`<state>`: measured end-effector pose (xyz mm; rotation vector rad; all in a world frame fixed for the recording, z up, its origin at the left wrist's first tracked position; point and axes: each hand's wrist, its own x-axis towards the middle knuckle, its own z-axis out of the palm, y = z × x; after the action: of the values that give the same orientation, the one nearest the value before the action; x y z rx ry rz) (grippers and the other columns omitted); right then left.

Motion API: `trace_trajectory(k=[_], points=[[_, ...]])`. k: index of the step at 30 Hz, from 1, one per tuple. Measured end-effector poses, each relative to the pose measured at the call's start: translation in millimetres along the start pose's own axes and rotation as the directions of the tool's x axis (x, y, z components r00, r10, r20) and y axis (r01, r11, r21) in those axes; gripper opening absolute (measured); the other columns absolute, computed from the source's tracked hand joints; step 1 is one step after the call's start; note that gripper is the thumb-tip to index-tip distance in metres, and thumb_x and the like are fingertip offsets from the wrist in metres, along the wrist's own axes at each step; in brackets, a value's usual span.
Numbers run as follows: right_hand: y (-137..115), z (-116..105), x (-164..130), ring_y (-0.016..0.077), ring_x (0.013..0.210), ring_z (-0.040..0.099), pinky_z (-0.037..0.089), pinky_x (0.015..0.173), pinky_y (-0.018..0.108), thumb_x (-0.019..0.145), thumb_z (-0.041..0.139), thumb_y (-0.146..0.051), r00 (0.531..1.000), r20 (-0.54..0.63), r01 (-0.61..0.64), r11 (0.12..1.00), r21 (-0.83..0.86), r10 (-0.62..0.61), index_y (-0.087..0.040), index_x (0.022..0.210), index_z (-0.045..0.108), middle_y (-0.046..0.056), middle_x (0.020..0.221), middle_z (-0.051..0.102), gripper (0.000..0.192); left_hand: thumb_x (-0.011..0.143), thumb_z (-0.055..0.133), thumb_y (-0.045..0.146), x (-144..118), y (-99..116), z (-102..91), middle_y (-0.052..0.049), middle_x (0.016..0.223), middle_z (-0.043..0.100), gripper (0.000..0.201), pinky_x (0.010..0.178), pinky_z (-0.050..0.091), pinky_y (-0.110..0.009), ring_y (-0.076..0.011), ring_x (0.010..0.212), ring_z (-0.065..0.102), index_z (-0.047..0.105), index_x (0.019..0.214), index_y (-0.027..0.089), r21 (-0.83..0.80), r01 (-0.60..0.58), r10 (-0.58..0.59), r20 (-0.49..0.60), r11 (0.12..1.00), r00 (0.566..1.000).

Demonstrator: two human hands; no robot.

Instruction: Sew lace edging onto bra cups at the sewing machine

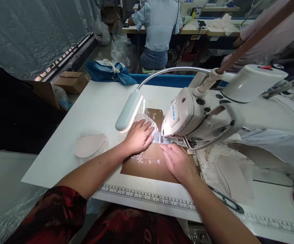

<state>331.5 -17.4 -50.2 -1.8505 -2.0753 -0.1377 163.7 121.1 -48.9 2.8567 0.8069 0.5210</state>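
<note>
Head view: left hand (138, 136) laid flat, fingers spread, on clear plastic piece (154, 130) at sewing machine (187, 115) needle; right hand (178, 162) pressed flat, fingers together, on brown sheet (147, 166) on white tabletop (96, 108). Nothing pinched. Beige oval pad (89, 145) lies left.

A glossy, crinkled clear plastic film (147, 159) is seen over a smooth brown sheet (149, 169) on the matt white bench (96, 108). The white sewing machine (212, 115) is finished in glossy enamel, its lamp neck (172, 70) in ribbed bright metal. Matt beige cloth pieces (89, 145) are laid flat.
</note>
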Motion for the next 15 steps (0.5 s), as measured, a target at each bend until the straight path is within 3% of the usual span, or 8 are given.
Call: trace_trajectory(k=[5, 8, 12, 15], points=[[1, 2, 0, 0.0163, 0.069, 0.06, 0.043, 0.061, 0.027, 0.09, 0.043, -0.018, 1.0, -0.005, 0.009, 1.0, 0.0, -0.009, -0.02, 0.111, 0.069, 0.006, 0.086, 0.069, 0.034, 0.093, 0.045, 0.034, 0, -7, -1.4, -0.013, 0.136, 0.051, 0.038, 0.102, 0.037, -0.051, -0.0354, 0.128, 0.039, 0.057, 0.126, 0.017, 0.034, 0.117, -0.118, 0.03, 0.993, 0.993], [3, 4, -1, 0.0162, 0.067, 0.06, 0.043, 0.059, 0.028, 0.091, 0.043, -0.018, 0.999, -0.01, 0.037, 0.999, -0.002, -0.037, -0.018, 0.11, 0.07, 0.005, 0.085, 0.068, 0.033, 0.091, 0.048, 0.036, -1, -8, -12.0, -0.013, 0.136, 0.05, 0.041, 0.103, 0.038, -0.051, -0.0345, 0.128, 0.041, 0.054, 0.127, 0.018, 0.024, 0.166, -0.167, 0.067, 0.986, 0.984], [7, 5, -1, 0.0168, 0.068, 0.061, 0.044, 0.059, 0.029, 0.091, 0.044, -0.02, 0.998, -0.018, 0.068, 0.998, -0.002, -0.068, -0.018, 0.111, 0.069, 0.005, 0.085, 0.067, 0.032, 0.089, 0.052, 0.042, -11, -7, -56.3, -0.016, 0.139, 0.047, 0.053, 0.1, 0.042, -0.047, -0.0336, 0.127, 0.043, 0.045, 0.134, 0.017, -0.004, 0.24, -0.238, 0.115, 0.971, 0.964], [8, 5, -1, 0.0172, 0.068, 0.062, 0.043, 0.06, 0.029, 0.091, 0.045, -0.022, 0.995, -0.033, 0.089, 0.996, 0.003, -0.089, -0.018, 0.111, 0.069, 0.004, 0.085, 0.067, 0.032, 0.091, 0.046, 0.05, -35, -19, -98.0, -0.015, 0.143, 0.044, 0.054, 0.103, 0.039, -0.045, -0.0317, 0.13, 0.042, 0.042, 0.135, 0.019, 0.043, 0.308, -0.311, 0.101, 0.95, 0.945]])
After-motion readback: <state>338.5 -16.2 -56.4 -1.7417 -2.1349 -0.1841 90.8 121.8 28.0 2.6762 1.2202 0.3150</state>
